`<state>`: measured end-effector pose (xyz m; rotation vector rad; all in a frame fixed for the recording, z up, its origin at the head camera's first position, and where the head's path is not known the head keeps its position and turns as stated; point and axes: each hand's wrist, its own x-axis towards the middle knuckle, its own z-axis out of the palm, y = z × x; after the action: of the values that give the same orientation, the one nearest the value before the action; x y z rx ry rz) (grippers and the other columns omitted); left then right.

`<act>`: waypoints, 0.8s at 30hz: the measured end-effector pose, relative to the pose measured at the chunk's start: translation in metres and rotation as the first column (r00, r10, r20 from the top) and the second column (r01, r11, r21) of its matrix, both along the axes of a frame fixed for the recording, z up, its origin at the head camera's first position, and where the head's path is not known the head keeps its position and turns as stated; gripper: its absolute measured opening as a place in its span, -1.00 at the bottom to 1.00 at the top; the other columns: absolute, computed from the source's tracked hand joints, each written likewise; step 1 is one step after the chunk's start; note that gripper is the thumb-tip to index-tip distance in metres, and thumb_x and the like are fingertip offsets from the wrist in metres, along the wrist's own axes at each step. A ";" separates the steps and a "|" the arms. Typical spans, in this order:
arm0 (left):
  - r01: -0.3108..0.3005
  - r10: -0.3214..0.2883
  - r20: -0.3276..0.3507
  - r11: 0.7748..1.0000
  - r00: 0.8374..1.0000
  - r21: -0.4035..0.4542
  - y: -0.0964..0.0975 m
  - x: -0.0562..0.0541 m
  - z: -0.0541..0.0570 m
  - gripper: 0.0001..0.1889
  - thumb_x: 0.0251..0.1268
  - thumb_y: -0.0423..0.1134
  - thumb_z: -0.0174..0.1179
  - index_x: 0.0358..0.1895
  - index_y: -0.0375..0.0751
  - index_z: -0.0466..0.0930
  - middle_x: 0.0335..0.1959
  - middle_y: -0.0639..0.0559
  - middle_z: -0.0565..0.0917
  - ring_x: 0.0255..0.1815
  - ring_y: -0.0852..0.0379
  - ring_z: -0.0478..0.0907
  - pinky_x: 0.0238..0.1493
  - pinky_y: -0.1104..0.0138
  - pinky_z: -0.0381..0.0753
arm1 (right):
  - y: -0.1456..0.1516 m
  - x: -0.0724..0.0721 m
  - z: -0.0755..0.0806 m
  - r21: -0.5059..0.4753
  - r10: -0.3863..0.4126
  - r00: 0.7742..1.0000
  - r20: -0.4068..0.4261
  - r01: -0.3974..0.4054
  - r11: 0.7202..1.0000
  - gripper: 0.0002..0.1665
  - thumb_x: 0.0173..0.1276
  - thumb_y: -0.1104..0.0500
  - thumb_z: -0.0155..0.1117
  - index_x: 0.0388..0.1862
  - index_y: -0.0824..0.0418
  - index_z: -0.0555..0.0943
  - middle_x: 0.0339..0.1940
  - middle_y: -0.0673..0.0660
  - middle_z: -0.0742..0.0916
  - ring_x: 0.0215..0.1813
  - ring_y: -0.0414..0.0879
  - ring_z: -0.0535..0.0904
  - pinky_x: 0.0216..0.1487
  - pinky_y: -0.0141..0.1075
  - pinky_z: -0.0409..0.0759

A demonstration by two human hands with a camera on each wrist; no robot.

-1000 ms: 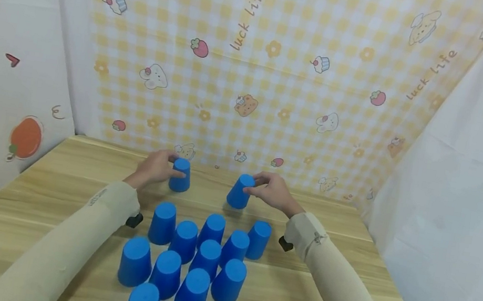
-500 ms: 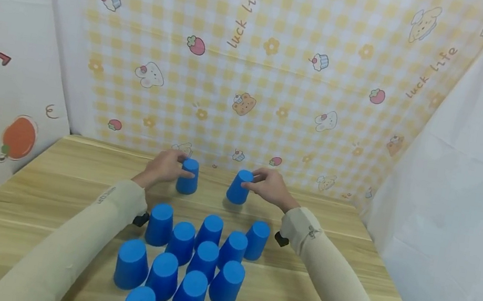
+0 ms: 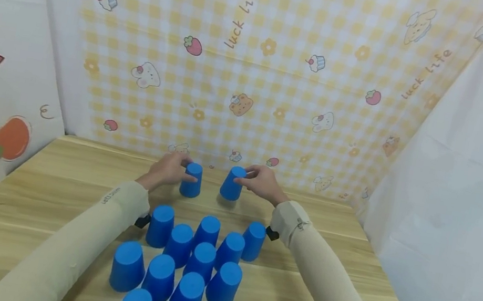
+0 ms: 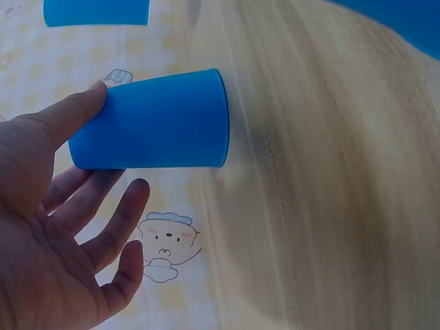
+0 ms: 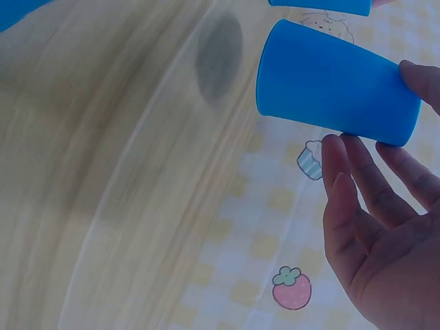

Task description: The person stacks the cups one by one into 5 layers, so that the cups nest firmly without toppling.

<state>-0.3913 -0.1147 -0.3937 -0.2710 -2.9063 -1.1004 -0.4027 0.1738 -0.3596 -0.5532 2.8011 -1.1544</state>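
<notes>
My left hand [image 3: 167, 168] pinches an upside-down blue cup [image 3: 190, 185] near its base, thumb on one side and fingers on the other. In the left wrist view this cup [image 4: 155, 122] has its rim close to the wooden tabletop; whether it touches is unclear. To its right, my right hand [image 3: 266, 182] pinches a second upside-down blue cup [image 3: 230, 188], slightly tilted. The right wrist view shows that cup [image 5: 333, 86] raised, its shadow lying apart on the wood. A small gap separates the two held cups.
Several more upside-down blue cups [image 3: 203, 260] stand in staggered rows nearer the body, between the forearms. The wooden table [image 3: 294, 292] ends at a yellow checked cloth [image 3: 275, 92] behind the hands. White sheets [image 3: 454, 197] hang at both sides.
My left hand has carried its cup to the right. The right hand's cup has shifted slightly left and up, so the two cups are closer together. The standing cups keep their arrangement.
</notes>
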 end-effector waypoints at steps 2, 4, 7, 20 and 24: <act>0.002 -0.002 0.006 1.000 1.000 0.003 0.000 0.001 0.000 -0.45 0.17 -0.07 0.44 0.19 -0.23 0.53 0.21 -0.22 0.58 0.26 -0.22 0.48 0.21 -0.15 0.43 | -0.004 0.000 0.002 0.002 0.000 1.000 0.009 0.000 1.000 -0.50 0.26 -0.02 0.45 0.07 0.24 0.63 -0.08 0.24 0.75 -0.10 0.19 0.72 -0.17 -0.10 0.70; 0.003 -0.003 0.017 1.000 1.000 0.004 0.001 0.002 0.000 -0.44 0.16 -0.08 0.44 0.19 -0.23 0.52 0.21 -0.23 0.57 0.26 -0.22 0.47 0.21 -0.15 0.43 | -0.007 -0.001 0.003 0.003 -0.005 1.000 0.018 0.005 1.000 -0.50 0.26 -0.02 0.45 0.07 0.23 0.63 -0.08 0.23 0.75 -0.13 0.14 0.72 -0.18 -0.12 0.70; 0.017 -0.017 0.043 1.000 0.999 0.013 -0.002 0.005 0.002 -0.38 0.17 -0.06 0.43 0.24 -0.27 0.47 0.24 -0.27 0.55 0.26 -0.24 0.47 0.21 -0.14 0.44 | -0.010 -0.001 0.004 0.010 -0.019 0.999 0.026 0.019 1.000 -0.49 0.26 -0.02 0.45 0.09 0.23 0.62 -0.06 0.23 0.75 -0.14 0.11 0.72 -0.21 -0.18 0.70; 0.116 -0.120 0.029 0.985 0.992 0.125 -0.041 0.033 0.006 -0.35 0.33 -0.03 0.29 0.34 -0.37 0.38 0.26 -0.35 0.51 0.31 -0.32 0.41 0.23 -0.14 0.44 | -0.015 0.000 -0.004 -0.002 0.011 0.999 0.031 -0.011 1.000 -0.45 0.27 0.05 0.45 0.15 0.31 0.58 -0.04 0.30 0.74 -0.07 0.24 0.70 -0.10 0.01 0.69; 0.215 -0.216 -0.002 0.969 0.976 0.123 -0.051 0.047 0.005 -0.42 0.38 -0.03 0.25 0.29 -0.36 0.44 0.21 -0.33 0.56 0.25 -0.32 0.47 0.18 -0.10 0.50 | -0.019 0.002 -0.004 -0.009 0.025 0.999 0.044 -0.024 1.000 -0.45 0.27 0.07 0.45 0.16 0.31 0.58 0.02 0.32 0.72 -0.05 0.24 0.70 -0.09 0.04 0.68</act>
<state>-0.3445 -0.1659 -0.3888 -0.5908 -2.8559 -1.3080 -0.4011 0.1543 -0.3640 -0.5542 2.7465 -1.1593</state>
